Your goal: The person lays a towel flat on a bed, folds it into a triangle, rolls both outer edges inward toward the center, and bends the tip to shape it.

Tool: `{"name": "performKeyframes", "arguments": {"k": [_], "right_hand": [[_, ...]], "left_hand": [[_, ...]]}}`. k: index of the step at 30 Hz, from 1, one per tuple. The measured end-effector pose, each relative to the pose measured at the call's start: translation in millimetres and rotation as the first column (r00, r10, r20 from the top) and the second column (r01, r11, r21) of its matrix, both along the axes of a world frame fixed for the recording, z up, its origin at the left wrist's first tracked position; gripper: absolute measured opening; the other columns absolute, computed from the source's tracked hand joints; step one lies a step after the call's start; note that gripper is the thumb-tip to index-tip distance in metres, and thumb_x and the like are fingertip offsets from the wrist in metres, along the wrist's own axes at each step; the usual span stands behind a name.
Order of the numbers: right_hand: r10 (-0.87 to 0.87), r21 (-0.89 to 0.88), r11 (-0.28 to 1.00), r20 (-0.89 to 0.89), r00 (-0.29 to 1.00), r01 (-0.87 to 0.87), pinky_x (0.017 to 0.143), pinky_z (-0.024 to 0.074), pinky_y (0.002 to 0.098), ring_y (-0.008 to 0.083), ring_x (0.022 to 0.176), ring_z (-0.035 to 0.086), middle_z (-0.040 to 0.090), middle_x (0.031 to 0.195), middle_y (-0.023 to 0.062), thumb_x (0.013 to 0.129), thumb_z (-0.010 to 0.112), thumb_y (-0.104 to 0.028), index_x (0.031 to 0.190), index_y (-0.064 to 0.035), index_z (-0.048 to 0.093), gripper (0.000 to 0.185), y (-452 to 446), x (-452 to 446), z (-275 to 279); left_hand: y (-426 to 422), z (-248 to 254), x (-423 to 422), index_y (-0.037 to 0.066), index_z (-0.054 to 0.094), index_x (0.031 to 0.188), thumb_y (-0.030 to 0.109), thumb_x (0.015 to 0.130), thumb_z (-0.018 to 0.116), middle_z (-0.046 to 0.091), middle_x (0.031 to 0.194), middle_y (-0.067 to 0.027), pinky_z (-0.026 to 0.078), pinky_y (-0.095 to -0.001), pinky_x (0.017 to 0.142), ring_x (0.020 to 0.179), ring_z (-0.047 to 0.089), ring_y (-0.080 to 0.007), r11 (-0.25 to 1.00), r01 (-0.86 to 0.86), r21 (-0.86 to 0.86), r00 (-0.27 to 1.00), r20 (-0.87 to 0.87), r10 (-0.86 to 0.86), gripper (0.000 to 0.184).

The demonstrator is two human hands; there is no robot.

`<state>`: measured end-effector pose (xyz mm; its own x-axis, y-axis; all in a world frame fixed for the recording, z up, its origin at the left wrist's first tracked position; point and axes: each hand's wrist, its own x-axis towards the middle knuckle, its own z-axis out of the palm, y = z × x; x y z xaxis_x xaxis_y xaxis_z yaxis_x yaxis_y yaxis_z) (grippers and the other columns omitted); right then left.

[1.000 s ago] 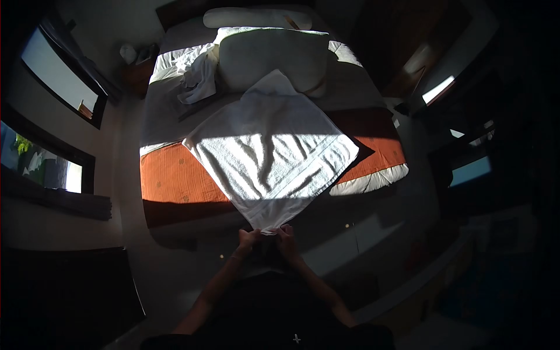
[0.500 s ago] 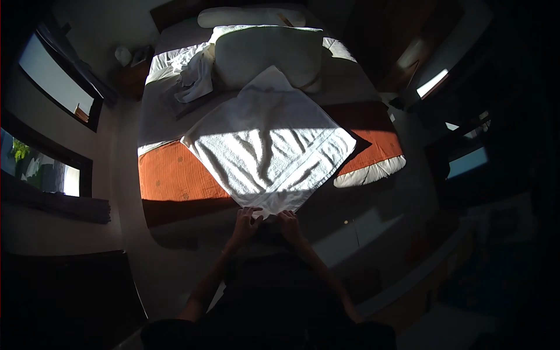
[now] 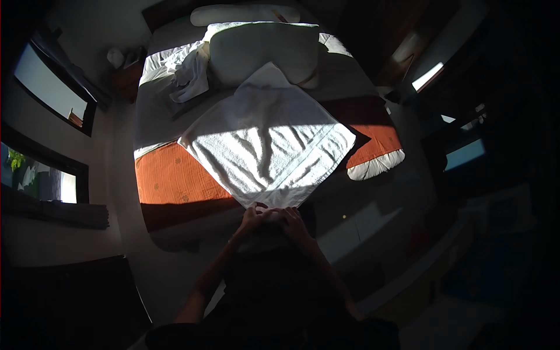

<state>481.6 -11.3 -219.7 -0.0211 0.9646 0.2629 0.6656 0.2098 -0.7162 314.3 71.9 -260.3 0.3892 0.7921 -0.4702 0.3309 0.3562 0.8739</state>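
Observation:
A white towel (image 3: 265,149) lies spread in a diamond shape on the bed, over an orange bed runner (image 3: 169,175). Its far corner rests against a large pale pillow (image 3: 262,52). The near corner is at my hands, at the bed's front edge. My left hand (image 3: 254,217) is closed on the left side of this corner, and my right hand (image 3: 291,220) is closed on its right side, close beside the left. The corner's very tip is hidden by my fingers and shadow.
Crumpled white cloth (image 3: 189,76) lies left of the pillow. Behind is a white bolster (image 3: 242,14). A bedside table (image 3: 127,79) stands at the back left, with windows (image 3: 49,81) along the left wall. A dark piece of furniture (image 3: 70,291) is at the lower left.
Both hands have moved forward and closer together, bringing the towel's near corner up toward the bed edge. The pointed near end now looks shorter and turned in. The view has shifted slightly.

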Motion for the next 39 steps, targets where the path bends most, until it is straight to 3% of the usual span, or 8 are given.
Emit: {"name": "performKeyframes", "arguments": {"k": [8, 11, 17, 20, 29, 32, 35, 39], "right_hand": [[-0.080, -0.099, 0.992, -0.065, 0.995, 0.074, 0.087, 0.0431, 0.0375, 0.0293, 0.096, 0.052, 0.058, 0.093, 0.0109, 0.081, 0.056, -0.005, 0.097, -0.0045, 0.066, 0.018, 4.6, -5.0, 0.1], [-0.122, -0.155, 0.981, -0.026, 0.992, 0.117, 0.088, 0.0424, 0.0373, 0.0298, 0.096, 0.051, 0.057, 0.093, 0.0117, 0.082, 0.055, -0.005, 0.095, -0.0035, 0.066, 0.017, 4.9, -5.6, -17.7], [-0.143, -0.094, 0.985, 0.030, 0.989, 0.145, 0.091, 0.0400, 0.0386, 0.0312, 0.101, 0.050, 0.056, 0.101, 0.0124, 0.079, 0.055, -0.005, 0.097, -0.0039, 0.063, 0.019, 6.6, -4.7, -33.8], [-0.088, 0.034, 0.996, 0.082, 0.993, 0.085, 0.092, 0.0396, 0.0395, 0.0302, 0.102, 0.051, 0.058, 0.103, 0.0118, 0.076, 0.056, -0.006, 0.098, -0.0053, 0.061, 0.022, 7.0, -9.1, -5.8], [0.105, -0.008, 0.994, 0.181, 0.978, -0.105, 0.091, 0.0404, 0.0394, 0.0273, 0.098, 0.054, 0.059, 0.097, 0.0093, 0.079, 0.051, -0.008, 0.095, -0.0068, 0.061, 0.018, 13.3, 0.6, -23.0], [0.109, -0.071, 0.993, 0.240, 0.965, -0.094, 0.090, 0.0406, 0.0394, 0.0280, 0.097, 0.055, 0.059, 0.095, 0.0097, 0.079, 0.051, -0.008, 0.094, -0.0061, 0.061, 0.018, 19.7, 1.4, -28.0], [0.102, -0.150, 0.987, 0.279, 0.955, -0.061, 0.090, 0.0404, 0.0399, 0.0291, 0.097, 0.055, 0.059, 0.095, 0.0104, 0.079, 0.052, -0.010, 0.094, -0.0056, 0.063, 0.019, 21.7, 1.3, -40.8], [0.078, -0.187, 0.981, 0.178, 0.981, -0.044, 0.091, 0.0399, 0.0408, 0.0312, 0.098, 0.055, 0.060, 0.094, 0.0110, 0.080, 0.051, -0.011, 0.095, -0.0053, 0.064, 0.021, 27.1, 5.7, -59.6]], "left_hand": [[0.7, 29.6, -13.5, 0.003, 0.066, 0.100, 0.021, 0.085, 0.063, 0.066, 0.091, -0.0088, 0.049, -0.0305, 0.069, 0.081, 0.062, -0.0164, 0.952, 0.241, 0.189, 0.964, 0.071, -0.258, 0.024], [1.2, 13.8, -17.0, 0.006, 0.069, 0.096, 0.021, 0.081, 0.064, 0.066, 0.087, -0.0087, 0.047, -0.0369, 0.079, 0.085, 0.060, -0.0252, 0.614, 0.360, 0.703, 0.933, -0.255, -0.255, 0.022], [2.1, -11.3, -13.6, 0.005, 0.069, 0.097, 0.025, 0.081, 0.063, 0.066, 0.086, -0.0112, 0.047, -0.0371, 0.080, 0.086, 0.060, -0.0264, 0.758, 0.328, 0.564, 0.941, -0.264, -0.211, 0.026], [7.6, 1.8, -16.0, 0.000, 0.067, 0.099, 0.030, 0.086, 0.061, 0.067, 0.086, -0.0125, 0.048, -0.0332, 0.073, 0.082, 0.062, -0.0189, 0.946, 0.319, 0.060, 0.941, -0.136, -0.308, 0.034], [16.7, 11.5, -16.8, -0.003, 0.064, 0.103, 0.038, 0.089, 0.057, 0.067, 0.087, -0.0140, 0.049, -0.0331, 0.070, 0.081, 0.064, -0.0194, 0.923, 0.312, -0.226, 0.945, -0.028, -0.326, 0.043], [9.2, -9.8, -18.2, 0.000, 0.063, 0.105, 0.038, 0.088, 0.059, 0.064, 0.100, -0.0126, 0.046, -0.0345, 0.083, 0.096, 0.059, -0.0214, 0.944, 0.321, 0.074, 0.940, -0.145, -0.309, 0.042], [7.2, 6.8, -21.6, 0.004, 0.065, 0.101, 0.030, 0.086, 0.058, 0.062, 0.099, -0.0119, 0.039, -0.0408, 0.091, 0.101, 0.056, -0.0281, 0.687, 0.480, 0.545, 0.871, -0.390, -0.299, 0.031], [13.9, -14.9, -24.1, 0.007, 0.065, 0.099, 0.021, 0.086, 0.052, 0.061, 0.099, -0.0122, 0.034, -0.0462, 0.093, 0.103, 0.052, -0.0329, 0.590, 0.565, 0.577, 0.821, -0.461, -0.336, 0.024]]}}
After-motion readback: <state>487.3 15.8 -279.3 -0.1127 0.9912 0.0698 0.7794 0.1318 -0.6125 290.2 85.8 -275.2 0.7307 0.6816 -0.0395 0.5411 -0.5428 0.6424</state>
